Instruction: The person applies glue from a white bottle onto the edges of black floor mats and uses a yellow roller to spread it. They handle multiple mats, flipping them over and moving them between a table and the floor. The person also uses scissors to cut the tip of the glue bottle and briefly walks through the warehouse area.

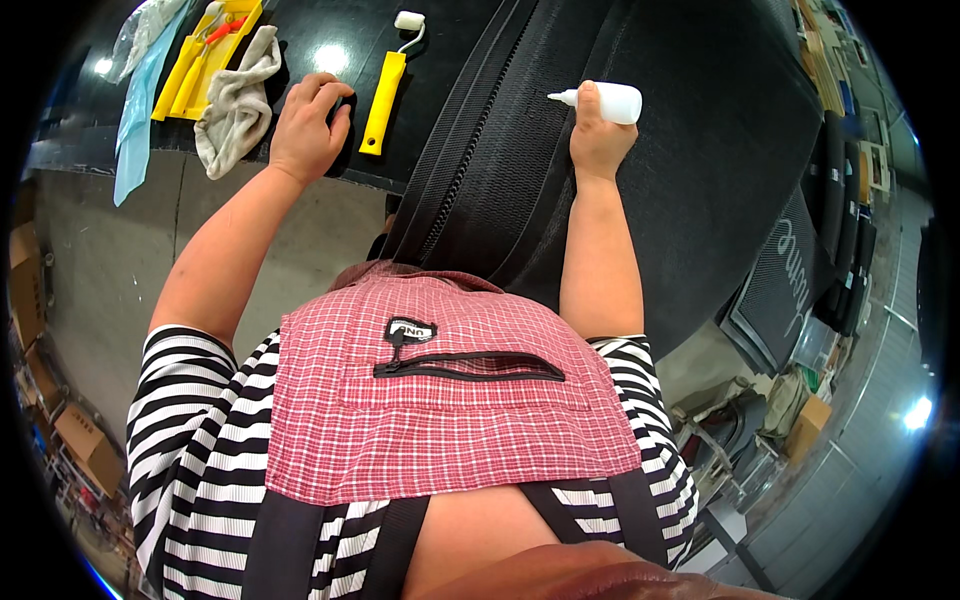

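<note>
In my right hand (602, 150) is a white squeeze bottle (622, 103), lying sideways with its narrow nozzle pointing left. It is above a large black textured piece (700, 130), which has a long black zipper (470, 160) along its left part. My left hand (308, 125) rests on the dark tabletop (335, 25) with loosely bent fingers, thumb apart, and nothing visible in it. Just right of that hand lies a small paint roller (383, 100) with a yellow handle and white head. A crumpled whitish cloth (240, 108) lies to the left of it.
A yellow tray (232, 45) with yellow- and red-handled tools lies at the far left of the table. Beside it a light blue sheet (137, 130) hangs over the edge. Dark panels (775, 290) stand at the right, with cardboard boxes (90, 445) on the floor at the left.
</note>
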`<state>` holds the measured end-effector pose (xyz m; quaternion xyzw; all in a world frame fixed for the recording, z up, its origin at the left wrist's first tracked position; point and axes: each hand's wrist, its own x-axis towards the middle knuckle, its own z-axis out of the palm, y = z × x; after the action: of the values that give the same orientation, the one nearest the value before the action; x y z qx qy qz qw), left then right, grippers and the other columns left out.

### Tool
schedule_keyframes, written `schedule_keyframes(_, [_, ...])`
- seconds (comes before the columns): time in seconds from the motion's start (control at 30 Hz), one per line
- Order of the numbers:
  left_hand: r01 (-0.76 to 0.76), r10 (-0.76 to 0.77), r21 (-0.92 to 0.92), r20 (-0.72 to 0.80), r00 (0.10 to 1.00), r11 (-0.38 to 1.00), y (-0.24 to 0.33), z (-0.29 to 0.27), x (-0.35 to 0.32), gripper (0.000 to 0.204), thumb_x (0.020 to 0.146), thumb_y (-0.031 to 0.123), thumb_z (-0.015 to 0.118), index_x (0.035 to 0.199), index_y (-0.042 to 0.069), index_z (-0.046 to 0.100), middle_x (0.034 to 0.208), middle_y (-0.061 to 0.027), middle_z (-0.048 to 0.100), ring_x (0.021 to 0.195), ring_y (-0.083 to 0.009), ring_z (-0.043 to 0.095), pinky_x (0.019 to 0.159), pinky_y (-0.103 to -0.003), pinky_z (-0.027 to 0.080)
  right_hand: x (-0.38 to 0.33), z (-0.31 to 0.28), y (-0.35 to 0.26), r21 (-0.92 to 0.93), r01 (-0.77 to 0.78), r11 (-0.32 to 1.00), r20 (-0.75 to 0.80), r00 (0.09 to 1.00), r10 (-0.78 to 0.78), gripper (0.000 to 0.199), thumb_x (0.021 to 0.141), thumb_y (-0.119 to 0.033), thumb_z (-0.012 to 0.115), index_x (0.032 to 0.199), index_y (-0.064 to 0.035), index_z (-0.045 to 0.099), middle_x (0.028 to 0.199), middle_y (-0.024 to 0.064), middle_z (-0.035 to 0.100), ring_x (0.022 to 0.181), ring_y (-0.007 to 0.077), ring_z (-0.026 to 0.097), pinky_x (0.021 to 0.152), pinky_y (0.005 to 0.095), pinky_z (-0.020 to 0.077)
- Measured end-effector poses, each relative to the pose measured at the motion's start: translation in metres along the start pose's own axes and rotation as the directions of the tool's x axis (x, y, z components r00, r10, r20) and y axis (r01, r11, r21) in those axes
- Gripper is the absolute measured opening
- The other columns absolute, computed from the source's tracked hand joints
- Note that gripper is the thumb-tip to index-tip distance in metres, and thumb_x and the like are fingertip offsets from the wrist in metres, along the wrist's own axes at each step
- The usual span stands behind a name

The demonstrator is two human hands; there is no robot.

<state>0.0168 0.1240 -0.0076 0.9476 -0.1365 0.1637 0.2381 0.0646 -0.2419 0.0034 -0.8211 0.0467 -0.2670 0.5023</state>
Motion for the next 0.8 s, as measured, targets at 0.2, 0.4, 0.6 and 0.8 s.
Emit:
schedule_keyframes(0.2, [-0.007,0.007,-0.004,-0.005,1.000,1.000,-0.001,-0.001,0.001,0.021,0.087,0.008,0.064,0.109,0.008,0.065,0.118,-0.0119,0.059,0.111,-0.0349,0.056,0.097,-0.041,0.045,0.001,0.001,0.002,0.048,0.011,0.999,0.039,0.999,-0.013,0.033,0.089,-0.034,0.071,0.089,-0.0011,0.074,0.085,0.0123,0.075,0.082,0.0261,0.074,0.077,0.0367,0.0566])
schedule_keyframes(0.4, [0.000,0.000,-0.002,-0.005,1.000,1.000,0.001,-0.002,-0.001,0.021,0.088,0.008,0.064,0.108,0.008,0.065,0.118,-0.0118,0.059,0.111,-0.0347,0.056,0.097,-0.041,0.045,0.002,0.002,0.008,0.017,-0.018,1.000,0.059,0.998,0.017,0.030,0.090,-0.031,0.074,0.093,-0.0012,0.073,0.089,0.0086,0.074,0.085,0.0205,0.071,0.078,0.0341,0.0549])
schedule_keyframes(0.6, [0.009,-0.010,0.007,0.012,1.000,1.000,-0.003,-0.001,-0.001,0.023,0.088,0.012,0.065,0.110,0.010,0.065,0.119,-0.0098,0.058,0.113,-0.0338,0.055,0.099,-0.042,0.045,0.001,0.004,0.006,-0.009,-0.003,1.000,0.051,0.999,0.003,0.036,0.085,-0.037,0.070,0.086,-0.0009,0.075,0.083,0.0147,0.076,0.081,0.0302,0.076,0.077,0.0397,0.0573])
schedule_keyframes(0.8, [0.015,-0.015,0.008,0.017,1.000,1.000,-0.001,0.000,0.000,0.023,0.088,0.012,0.065,0.110,0.010,0.065,0.119,-0.0097,0.058,0.114,-0.0338,0.055,0.100,-0.042,0.045,-0.005,-0.001,0.007,0.002,-0.027,1.000,0.107,0.994,0.027,0.034,0.085,-0.035,0.071,0.087,-0.0007,0.074,0.083,0.0141,0.075,0.078,0.0291,0.075,0.075,0.0385,0.0565])
